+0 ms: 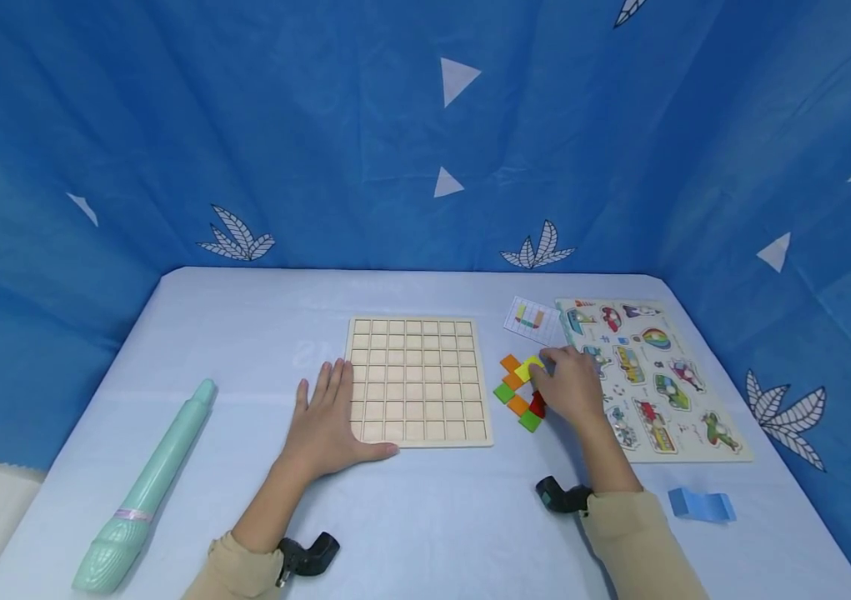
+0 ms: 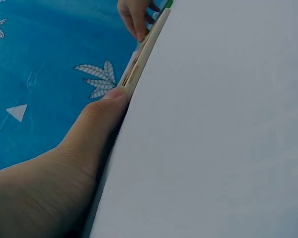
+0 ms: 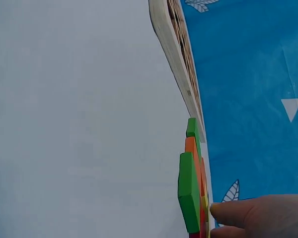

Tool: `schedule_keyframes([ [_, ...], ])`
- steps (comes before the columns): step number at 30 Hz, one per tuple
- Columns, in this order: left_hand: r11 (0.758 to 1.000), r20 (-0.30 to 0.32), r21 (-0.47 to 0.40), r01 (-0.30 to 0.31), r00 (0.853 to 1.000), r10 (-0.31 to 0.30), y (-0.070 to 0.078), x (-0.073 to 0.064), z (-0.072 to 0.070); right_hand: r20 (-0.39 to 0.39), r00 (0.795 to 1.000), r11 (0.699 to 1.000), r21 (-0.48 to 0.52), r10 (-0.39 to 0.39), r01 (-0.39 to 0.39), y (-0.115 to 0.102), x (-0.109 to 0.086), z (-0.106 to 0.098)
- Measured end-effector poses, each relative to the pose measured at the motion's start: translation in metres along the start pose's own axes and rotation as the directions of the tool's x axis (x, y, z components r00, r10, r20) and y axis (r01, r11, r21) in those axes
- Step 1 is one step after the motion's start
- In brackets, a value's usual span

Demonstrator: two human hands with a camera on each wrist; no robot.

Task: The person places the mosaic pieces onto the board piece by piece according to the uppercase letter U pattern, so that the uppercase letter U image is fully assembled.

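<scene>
A square wooden grid board lies in the middle of the table. My left hand rests at its near left corner, fingers straight along the left side and thumb extended at the near edge; the left wrist view shows this thumb against the board's rim. To the right lies a loose cluster of orange, green, red and yellow square tiles. My right hand pinches a yellow tile there between thumb and finger. In the right wrist view, a green tile stands nearest, with fingertips behind it.
A small pattern card lies behind the tiles. A picture puzzle board lies at the right, partly behind the right hand, with a blue folded piece in front. On the left lies a long mint-green brush-shaped object.
</scene>
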State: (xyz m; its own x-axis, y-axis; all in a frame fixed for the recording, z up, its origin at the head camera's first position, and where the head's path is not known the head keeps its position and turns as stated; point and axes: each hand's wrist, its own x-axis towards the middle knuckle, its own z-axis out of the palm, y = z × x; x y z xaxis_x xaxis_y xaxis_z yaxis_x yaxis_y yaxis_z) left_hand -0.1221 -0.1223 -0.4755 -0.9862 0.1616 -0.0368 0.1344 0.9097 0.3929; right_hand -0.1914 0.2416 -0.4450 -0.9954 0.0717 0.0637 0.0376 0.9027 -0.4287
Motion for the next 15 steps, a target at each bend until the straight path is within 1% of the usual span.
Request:
schedule_keyframes([
  [4,1.0,-0.014,0.006,-0.009,1.0,0.009,-0.0003,-0.0015,0.0021,-0.015,1.0,1.0,-0.001,0.006,-0.006,0.0009,0.0019,0.0029],
  [8,1.0,-0.017,0.02,-0.006,1.0,0.006,-0.0006,-0.0032,0.0028,-0.026,1.0,1.0,0.02,0.005,-0.004,0.0011,0.0041,0.0051],
  [11,1.0,-0.027,0.028,-0.009,1.0,0.009,-0.0009,-0.0036,0.0035,-0.025,1.0,0.999,0.043,-0.004,0.006,0.0017,0.0059,0.0062],
  [15,0.999,-0.034,0.033,-0.012,0.999,0.013,-0.0019,-0.0038,0.0048,-0.014,1.0,0.995,0.1,-0.008,0.009,0.0029,0.0076,0.0079],
])
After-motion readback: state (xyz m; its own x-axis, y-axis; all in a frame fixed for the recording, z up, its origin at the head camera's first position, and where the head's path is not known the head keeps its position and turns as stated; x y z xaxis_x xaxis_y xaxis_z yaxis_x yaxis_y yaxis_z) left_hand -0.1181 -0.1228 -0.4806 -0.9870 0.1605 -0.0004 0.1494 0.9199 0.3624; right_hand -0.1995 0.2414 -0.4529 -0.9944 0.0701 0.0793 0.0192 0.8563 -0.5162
